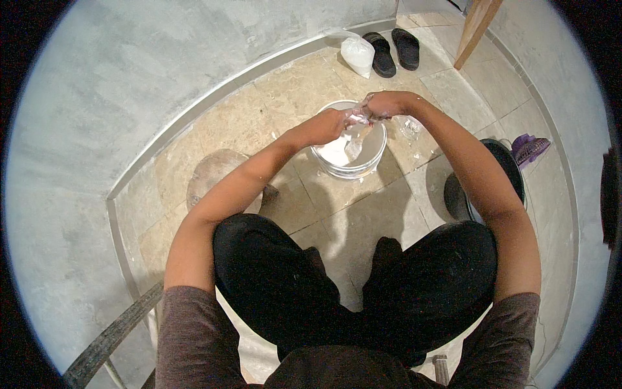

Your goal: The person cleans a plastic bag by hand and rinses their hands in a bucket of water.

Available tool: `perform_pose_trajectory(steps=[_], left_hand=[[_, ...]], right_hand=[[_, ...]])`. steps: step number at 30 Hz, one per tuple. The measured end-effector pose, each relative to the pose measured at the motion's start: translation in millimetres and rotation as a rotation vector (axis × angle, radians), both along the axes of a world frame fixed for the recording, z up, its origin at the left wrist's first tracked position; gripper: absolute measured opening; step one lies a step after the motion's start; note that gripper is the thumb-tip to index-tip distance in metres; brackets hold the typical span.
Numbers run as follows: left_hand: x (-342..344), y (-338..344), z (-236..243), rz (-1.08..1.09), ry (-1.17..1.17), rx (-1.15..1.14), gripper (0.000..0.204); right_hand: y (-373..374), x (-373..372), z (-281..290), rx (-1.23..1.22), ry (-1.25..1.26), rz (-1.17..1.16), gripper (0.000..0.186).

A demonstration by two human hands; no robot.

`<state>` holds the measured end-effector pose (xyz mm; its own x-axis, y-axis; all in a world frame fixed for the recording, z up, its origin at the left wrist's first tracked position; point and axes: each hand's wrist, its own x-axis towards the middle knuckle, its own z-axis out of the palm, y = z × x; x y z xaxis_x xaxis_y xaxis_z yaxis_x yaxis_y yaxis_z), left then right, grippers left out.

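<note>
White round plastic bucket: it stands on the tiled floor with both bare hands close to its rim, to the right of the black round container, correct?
No: the head view shows the white bucket left of the black container; the rest stands.

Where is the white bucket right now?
In the head view, the white bucket stands on the tiled floor, upper half and slightly right of centre, beneath the left hand and right hand, with the black sandals beyond it.
</note>
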<state>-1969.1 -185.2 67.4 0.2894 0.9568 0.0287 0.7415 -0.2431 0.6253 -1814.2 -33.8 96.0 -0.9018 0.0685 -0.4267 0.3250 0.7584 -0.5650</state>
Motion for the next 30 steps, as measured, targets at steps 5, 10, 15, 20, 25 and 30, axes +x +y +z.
perform_pose_trajectory(steps=[5, 10, 15, 20, 25, 30], left_hand=[[-17, -5, -13, -0.038, 0.142, 0.022, 0.023], [-23, 0, -23, -0.106, 0.030, 0.099, 0.021], [-25, 0, -24, -0.132, 0.004, 0.088, 0.020], [-26, 1, -25, -0.124, 0.014, 0.035, 0.021], [-28, 1, -24, -0.174, -0.017, 0.033, 0.022], [-26, 0, -20, -0.148, -0.018, 0.015, 0.023]], right_hand=[[-3, -5, 7, 0.025, -0.070, 0.016, 0.034], [-3, 2, 15, 0.014, -0.109, -0.028, 0.050], [-2, 7, 16, -0.047, -0.116, -0.095, 0.048], [1, 10, 18, -0.142, -0.125, -0.140, 0.045], [4, 15, 20, -0.095, -0.108, -0.087, 0.047], [6, 20, 27, -0.079, -0.114, -0.079, 0.047]])
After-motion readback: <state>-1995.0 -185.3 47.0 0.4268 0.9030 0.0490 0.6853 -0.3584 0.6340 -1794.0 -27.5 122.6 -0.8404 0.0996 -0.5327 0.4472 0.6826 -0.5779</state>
